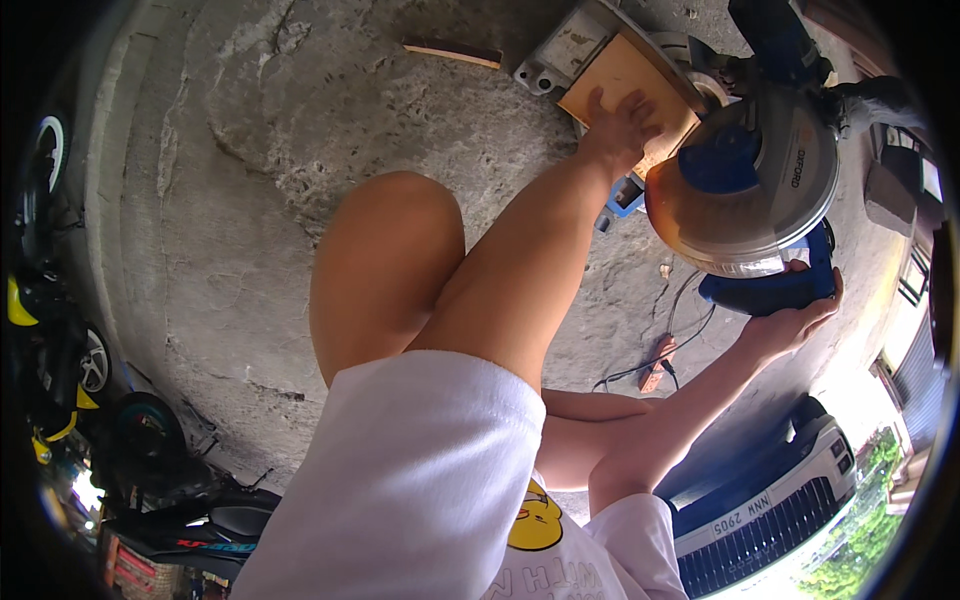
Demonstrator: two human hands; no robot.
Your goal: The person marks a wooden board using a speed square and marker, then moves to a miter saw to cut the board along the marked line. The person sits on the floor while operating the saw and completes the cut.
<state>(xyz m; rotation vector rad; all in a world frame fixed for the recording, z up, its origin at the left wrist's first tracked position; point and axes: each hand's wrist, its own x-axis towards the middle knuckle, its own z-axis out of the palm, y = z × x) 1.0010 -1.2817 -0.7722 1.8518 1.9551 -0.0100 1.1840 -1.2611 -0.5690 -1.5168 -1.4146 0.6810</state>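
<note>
A mitre saw (800, 200) with a rounded grey and blue housing stands on the concrete ground at the upper right. On its base, partly hidden by the saw head, lies a flat light-brown wooden board (615, 75). My left hand (622, 130) rests on top of this board, fingers spread. Around the saw's dark blue handle (765, 293) my right hand (800, 318) is closed, with its palm side partly hidden. The saw's orange-tinted guard (685, 215) sits near my left wrist and covers the blade's lower part.
A narrow wood strip (452, 53) lies on the rough concrete at the top. Below the saw are an orange power strip (657, 366) and a dark cable. A grey block (889, 199) stands right of the saw. Motorcycles (150, 430) line the left; a vehicle's front (770, 515) is lower right.
</note>
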